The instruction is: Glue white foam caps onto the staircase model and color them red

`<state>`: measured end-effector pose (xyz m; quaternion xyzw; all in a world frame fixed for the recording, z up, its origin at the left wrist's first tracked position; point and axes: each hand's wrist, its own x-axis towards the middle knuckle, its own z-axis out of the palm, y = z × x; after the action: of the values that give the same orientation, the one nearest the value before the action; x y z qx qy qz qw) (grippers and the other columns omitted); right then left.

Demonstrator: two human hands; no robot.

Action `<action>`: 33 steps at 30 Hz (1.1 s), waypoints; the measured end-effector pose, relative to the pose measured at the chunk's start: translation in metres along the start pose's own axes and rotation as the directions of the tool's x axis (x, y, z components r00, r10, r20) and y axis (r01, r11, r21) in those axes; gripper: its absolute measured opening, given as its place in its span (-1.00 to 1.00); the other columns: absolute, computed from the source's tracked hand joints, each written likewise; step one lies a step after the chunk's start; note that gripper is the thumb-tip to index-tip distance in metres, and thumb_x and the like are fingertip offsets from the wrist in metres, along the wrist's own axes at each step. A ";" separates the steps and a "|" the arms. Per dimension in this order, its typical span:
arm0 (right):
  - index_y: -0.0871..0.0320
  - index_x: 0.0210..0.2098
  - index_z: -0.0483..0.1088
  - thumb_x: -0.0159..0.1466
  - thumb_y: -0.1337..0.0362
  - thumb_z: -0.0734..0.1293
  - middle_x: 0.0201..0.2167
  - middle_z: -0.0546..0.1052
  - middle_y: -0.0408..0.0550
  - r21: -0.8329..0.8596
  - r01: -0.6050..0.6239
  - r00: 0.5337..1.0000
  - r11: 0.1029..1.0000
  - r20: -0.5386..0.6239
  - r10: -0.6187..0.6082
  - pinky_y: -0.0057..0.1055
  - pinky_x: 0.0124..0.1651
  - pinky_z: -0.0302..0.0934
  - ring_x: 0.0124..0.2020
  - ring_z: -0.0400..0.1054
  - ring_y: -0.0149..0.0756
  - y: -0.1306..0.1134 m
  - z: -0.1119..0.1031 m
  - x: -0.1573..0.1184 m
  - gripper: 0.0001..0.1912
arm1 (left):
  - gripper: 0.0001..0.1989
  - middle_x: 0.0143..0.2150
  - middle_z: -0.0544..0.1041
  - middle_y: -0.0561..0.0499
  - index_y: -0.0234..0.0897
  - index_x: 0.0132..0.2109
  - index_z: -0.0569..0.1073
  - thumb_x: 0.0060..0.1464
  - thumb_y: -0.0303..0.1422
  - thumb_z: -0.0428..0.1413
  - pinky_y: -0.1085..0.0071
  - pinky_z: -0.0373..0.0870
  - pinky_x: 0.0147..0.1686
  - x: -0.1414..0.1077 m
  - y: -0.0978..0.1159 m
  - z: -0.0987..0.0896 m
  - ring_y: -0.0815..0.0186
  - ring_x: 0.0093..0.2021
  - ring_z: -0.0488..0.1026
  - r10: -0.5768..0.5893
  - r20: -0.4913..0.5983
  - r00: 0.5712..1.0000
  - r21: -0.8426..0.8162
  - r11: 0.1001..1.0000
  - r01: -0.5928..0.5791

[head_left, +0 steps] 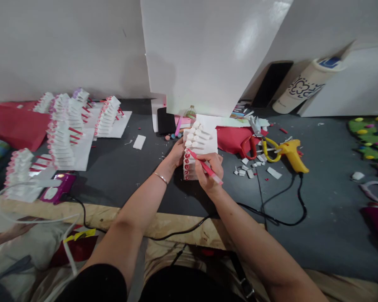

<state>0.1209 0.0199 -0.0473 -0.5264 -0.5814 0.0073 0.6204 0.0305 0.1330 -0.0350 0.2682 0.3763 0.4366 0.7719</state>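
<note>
The white model is left of the glue gun. The left hand is at the model's edge, with fingers partly hidden; I cannot tell their grip. The right hand pinches a pink pen, tip near the red dots. If the model slips, the pen may stain wrongly. If the right arm drags the gun's black cord, the gun could move.

Both arms reach forward, hands near together.

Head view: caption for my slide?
Right hand holds a pink marker to the white model; left hand at its edge.
</note>
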 end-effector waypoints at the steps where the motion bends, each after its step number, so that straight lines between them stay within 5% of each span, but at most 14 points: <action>1: 0.08 -0.24 0.46 0.37 0.24 0.32 -0.37 0.57 -0.13 0.000 0.006 1.000 1.000 0.008 -0.006 -0.17 -0.04 0.20 -0.33 0.41 -0.24 0.000 0.000 0.000 -0.91 | -0.66 -0.32 0.70 -0.09 -0.36 -0.23 0.60 -0.22 -0.51 0.46 0.19 0.55 0.04 0.000 0.000 0.000 0.05 -0.09 0.67 0.006 -0.001 1.000 0.008 1.000 -0.006; 9: 0.04 -0.20 0.46 0.36 0.25 0.32 -0.36 0.58 -0.12 -0.045 0.043 0.999 0.998 -0.013 -0.044 -0.17 -0.04 0.20 -0.32 0.43 -0.21 -0.006 -0.003 0.005 -0.93 | -0.44 -0.23 0.71 -0.02 -0.22 0.05 0.58 -0.17 -0.55 0.40 0.23 0.55 0.02 0.000 -0.001 0.000 0.11 -0.08 0.67 0.025 -0.033 0.999 0.007 1.000 -0.025; 29: 0.08 -0.08 0.46 0.38 0.26 0.29 -0.29 0.61 -0.09 -0.066 0.027 0.999 0.997 0.031 -0.025 -0.18 -0.03 0.18 -0.29 0.44 -0.21 -0.005 -0.001 0.006 -0.84 | -0.34 -0.18 0.70 0.03 -0.11 0.18 0.51 -0.11 -0.42 0.43 0.29 0.56 -0.02 -0.002 -0.001 -0.002 0.15 -0.09 0.66 0.042 0.042 0.998 0.033 0.999 -0.043; 33: 0.06 -0.19 0.48 0.39 0.23 0.27 -0.35 0.60 -0.11 -0.059 0.040 0.999 0.997 0.034 -0.038 -0.16 -0.04 0.18 -0.33 0.44 -0.23 -0.006 -0.002 0.007 -0.86 | -0.33 -0.13 0.70 0.01 -0.08 0.21 0.49 -0.09 -0.36 0.44 0.28 0.56 0.00 -0.005 0.001 0.001 0.13 -0.03 0.65 0.032 0.057 0.998 0.008 0.999 -0.033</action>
<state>0.1214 0.0205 -0.0380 -0.5332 -0.6015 -0.0135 0.5947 0.0291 0.1289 -0.0321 0.2900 0.3517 0.4395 0.7740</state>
